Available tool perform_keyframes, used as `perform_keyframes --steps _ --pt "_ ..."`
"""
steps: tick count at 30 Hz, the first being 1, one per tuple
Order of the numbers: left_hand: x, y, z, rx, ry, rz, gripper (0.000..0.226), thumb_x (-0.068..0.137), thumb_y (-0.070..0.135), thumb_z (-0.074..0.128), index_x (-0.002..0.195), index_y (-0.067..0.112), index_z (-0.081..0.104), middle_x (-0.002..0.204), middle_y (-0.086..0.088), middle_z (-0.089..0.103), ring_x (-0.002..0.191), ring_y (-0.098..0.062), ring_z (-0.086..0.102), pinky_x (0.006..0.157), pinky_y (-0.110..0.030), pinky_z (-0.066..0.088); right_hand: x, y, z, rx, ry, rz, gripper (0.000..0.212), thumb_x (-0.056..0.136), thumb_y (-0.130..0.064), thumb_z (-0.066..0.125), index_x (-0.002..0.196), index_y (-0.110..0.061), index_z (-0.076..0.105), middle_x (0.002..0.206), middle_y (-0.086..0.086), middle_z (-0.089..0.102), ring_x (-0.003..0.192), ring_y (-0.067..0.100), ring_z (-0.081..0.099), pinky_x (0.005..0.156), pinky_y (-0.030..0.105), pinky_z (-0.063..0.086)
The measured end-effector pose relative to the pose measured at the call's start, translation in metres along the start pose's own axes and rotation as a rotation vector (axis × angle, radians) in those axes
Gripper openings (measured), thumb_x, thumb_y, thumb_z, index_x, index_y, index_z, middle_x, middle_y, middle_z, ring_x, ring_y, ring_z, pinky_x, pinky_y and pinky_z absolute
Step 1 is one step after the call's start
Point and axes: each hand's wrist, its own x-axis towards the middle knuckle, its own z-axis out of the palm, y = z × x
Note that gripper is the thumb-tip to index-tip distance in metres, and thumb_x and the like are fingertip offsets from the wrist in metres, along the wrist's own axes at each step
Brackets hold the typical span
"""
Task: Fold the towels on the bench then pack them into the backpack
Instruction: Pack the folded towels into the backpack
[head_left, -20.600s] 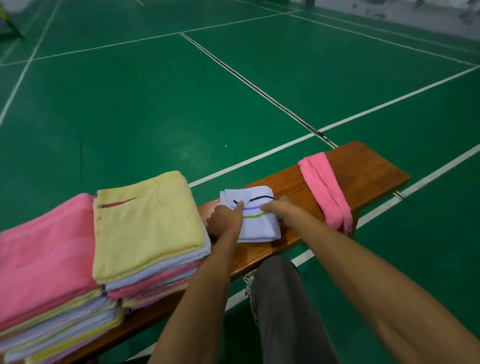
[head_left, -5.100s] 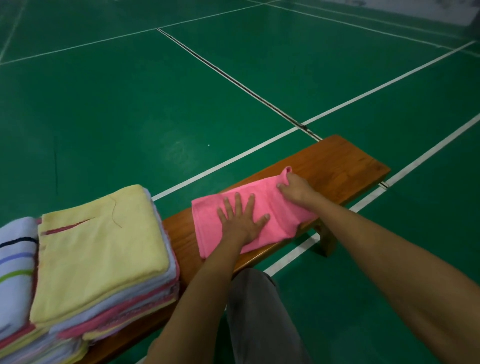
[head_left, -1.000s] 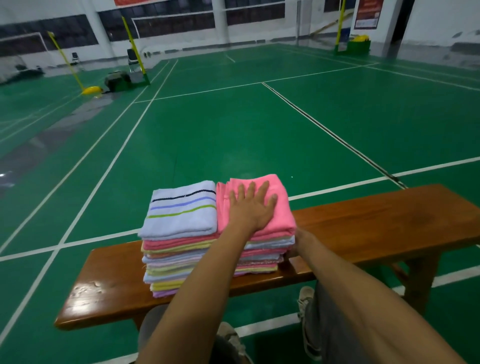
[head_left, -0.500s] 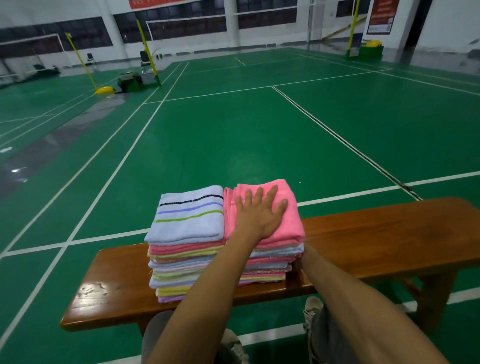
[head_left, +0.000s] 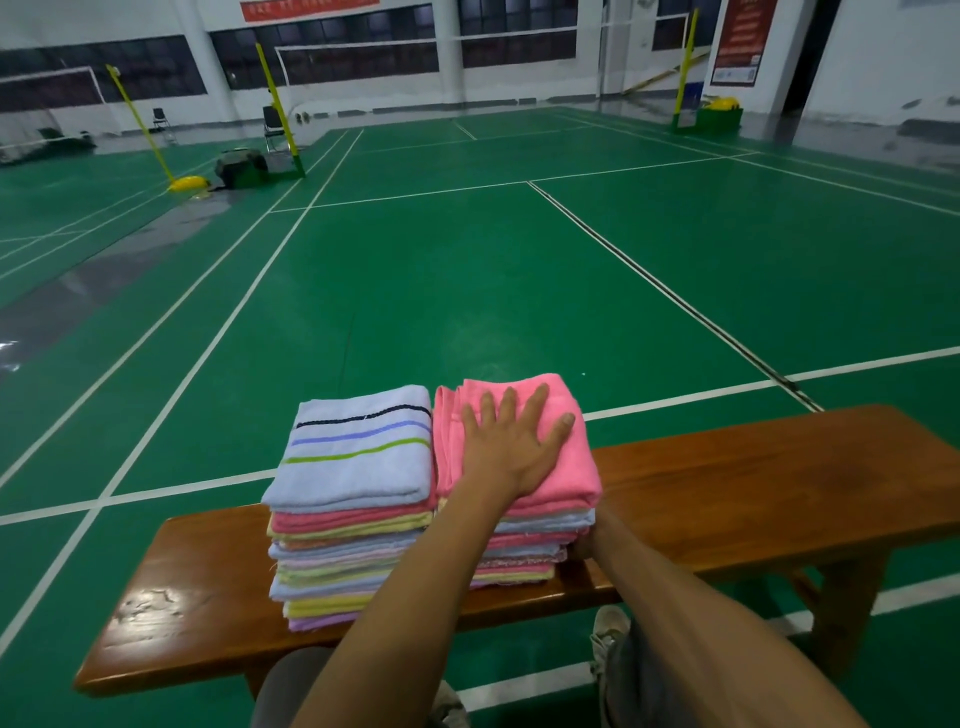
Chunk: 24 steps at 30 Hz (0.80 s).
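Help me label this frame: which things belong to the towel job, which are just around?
Job: towel stacks, pink towel, bench, left hand pressing it, right hand at the stack's base.
Around: net posts, chair, court lines.

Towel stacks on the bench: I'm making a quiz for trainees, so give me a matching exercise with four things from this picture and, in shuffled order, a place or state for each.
Things:
1. pink towel
2. striped towel
3. left hand
4. right hand

Places or states:
A. tops the left stack
B. at the right stack's lower side
C. flat, fingers spread
D. tops the right stack

Pairs: 1-D, 2-A, 3-C, 4-B
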Motion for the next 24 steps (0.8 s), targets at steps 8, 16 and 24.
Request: perform_keyframes --steps 8,16,24 --pt "0.028 -0.014 -0.024 -0.173 -0.019 -0.102 0.071 0.094 0.077 0.007 0.158 0.045 0.01 0.168 -0.005 0.016 0.152 -0.038 0.014 0.12 -0.063 0.001 -0.022 -0.026 0.008 0.144 -0.091 -0.071 0.052 0.106 -0.05 0.038 0.089 -0.007 0.063 0.078 0.017 0.069 0.067 0.028 0.069 0.06 0.035 0.058" --pt "0.048 -0.032 -0.013 -0.712 0.054 -0.169 0.102 0.075 0.096 -0.001 0.158 0.04 0.021 0.165 0.003 0.022 0.149 -0.019 0.027 0.123 -0.055 0.013 -0.019 -0.053 -0.065 0.286 -0.061 0.029 0.098 0.087 -0.087 0.017 0.086 -0.003 0.068 0.087 0.017 0.073 0.085 0.028 0.067 0.081 0.037 0.051" --pt "0.031 0.007 -0.002 -0.725 0.081 -0.073 0.083 0.087 0.086 0.006 0.157 0.045 0.02 0.164 0.01 0.027 0.149 -0.018 0.028 0.121 -0.06 0.017 0.007 0.012 -0.094 0.289 -0.203 -0.166 0.007 0.092 -0.009 0.064 0.096 -0.004 0.064 0.092 0.016 0.069 0.086 0.027 0.066 0.079 0.044 0.06"
